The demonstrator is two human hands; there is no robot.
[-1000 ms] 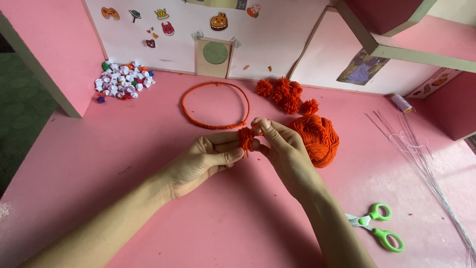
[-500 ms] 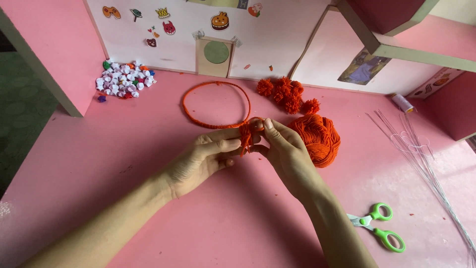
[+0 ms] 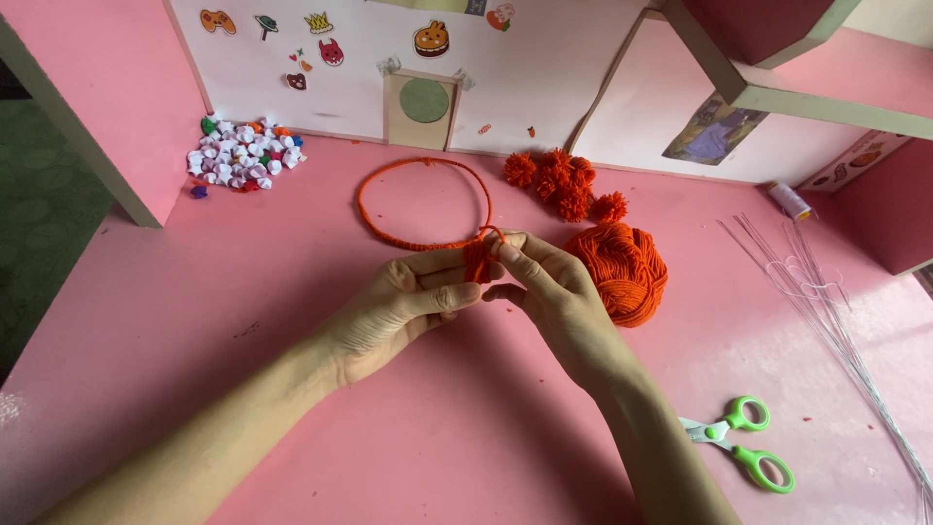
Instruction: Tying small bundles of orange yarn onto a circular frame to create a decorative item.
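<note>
Small bundle of orange yarn (image 3: 478,261) held above the pink counter (image 3: 466,428), centre of view, just in front of the near edge of the yarn-wrapped hoop (image 3: 425,204). Whether bundle and hoop touch: cannot tell.

Left hand (image 3: 403,303): fingers curled closed around the bundle's lower part, thumb pressing across the front. Right hand (image 3: 549,292): thumb and forefinger pinched shut on a thin loop of strand at the bundle's top; other fingers folded loosely beneath. The two hands meet at the bundle, fingertips touching or nearly so.

Just right of the right hand, a ball of orange yarn (image 3: 622,270) rests on the counter. Behind it, near the back wall, a cluster of orange pompoms (image 3: 564,183). The hoop lies flat, left of the pompoms.

Far left at the back: heap of small folded paper stars (image 3: 243,156), mostly white. Right side: bundle of thin wires (image 3: 836,311) running diagonally toward the near edge. Green-handled scissors (image 3: 743,447) lie near the right forearm. Small spool (image 3: 789,200) at the far right by the wall.
</note>
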